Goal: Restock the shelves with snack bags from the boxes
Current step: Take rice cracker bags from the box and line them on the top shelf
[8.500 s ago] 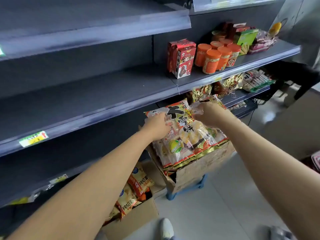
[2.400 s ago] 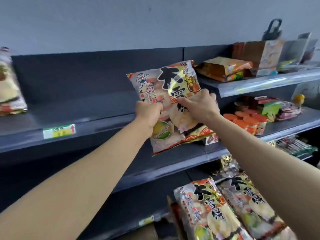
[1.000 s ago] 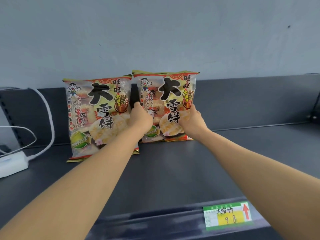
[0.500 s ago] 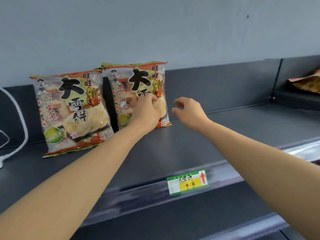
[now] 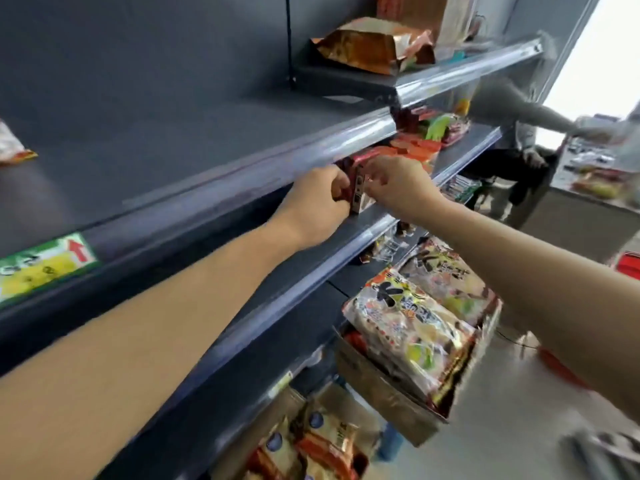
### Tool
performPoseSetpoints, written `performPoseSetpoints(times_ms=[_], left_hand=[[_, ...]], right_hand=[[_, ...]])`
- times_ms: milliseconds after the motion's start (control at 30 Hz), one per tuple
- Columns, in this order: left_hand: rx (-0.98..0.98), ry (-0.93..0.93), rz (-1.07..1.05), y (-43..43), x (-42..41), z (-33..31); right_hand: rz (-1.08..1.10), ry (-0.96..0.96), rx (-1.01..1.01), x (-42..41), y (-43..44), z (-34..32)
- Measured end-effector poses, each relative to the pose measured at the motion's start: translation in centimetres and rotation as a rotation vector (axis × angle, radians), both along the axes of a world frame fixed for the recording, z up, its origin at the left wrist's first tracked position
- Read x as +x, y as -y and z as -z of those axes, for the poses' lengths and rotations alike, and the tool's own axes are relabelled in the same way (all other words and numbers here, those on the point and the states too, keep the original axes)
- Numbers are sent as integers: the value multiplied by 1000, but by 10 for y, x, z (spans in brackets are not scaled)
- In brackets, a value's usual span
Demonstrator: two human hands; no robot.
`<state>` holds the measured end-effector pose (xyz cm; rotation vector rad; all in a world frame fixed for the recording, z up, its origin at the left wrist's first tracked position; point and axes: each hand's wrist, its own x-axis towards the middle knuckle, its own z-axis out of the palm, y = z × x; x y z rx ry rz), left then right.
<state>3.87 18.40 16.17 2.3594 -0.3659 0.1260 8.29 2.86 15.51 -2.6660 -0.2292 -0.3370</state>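
Dark slate grey all over the shelves (image 5: 173, 109), with clear, silvery price rails (image 5: 311, 147) along the fronts. On the price label (image 5: 45, 265): green border, yellow field, red arrow. Red on the small box (image 5: 358, 188), with a white and black side panel. Orange-red on the tub lids (image 5: 415, 148), bright green on the packet (image 5: 438, 128). Coppery orange foil on the top bag (image 5: 367, 46). Cream and see-through on the snack bags (image 5: 408, 337), printed with bold black characters, red-orange trim and a lime-green roundel. Plain brown on the cardboard box (image 5: 381, 386). Gold and orange with blue dots on the lower bags (image 5: 325, 441). Pale grey on the floor (image 5: 502, 427).
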Motion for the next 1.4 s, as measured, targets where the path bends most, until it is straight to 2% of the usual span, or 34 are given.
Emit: performPoseSetpoints(times_ms=[200,433,500,600,767,833,900,1067,1200,1300,1400], left_hand=[[86,-484,-29,95,21,110],[193,-737,-237,148,32,206],[128,-851,-325,154,31,226],[-128,-987,-595,160,30,248],[-385,-1072,-795,158,29,266],[-497,-1066,-796,160,22,258],[-553,-1041,-794,162,20,251],[-563,-921,-831,150,42,266],[-584,-740,-796,151,29,174],[-569,-621,-774,137,34,136],[-643,-496,-794,118,26,88]], right_hand=[[0,-439,-296,13,105,104],[-108,-757,-374,26,156,191],[-118,-821,-321,29,161,208],[-111,-931,-210,32,170,229],[-1,-1097,-23,35,179,252],[5,-1085,-33,37,181,258],[101,-1096,95,37,181,255],[106,-963,281,42,178,228],[62,-835,338,45,168,178],[32,-699,423,41,153,138],[21,-532,500,31,129,99]])
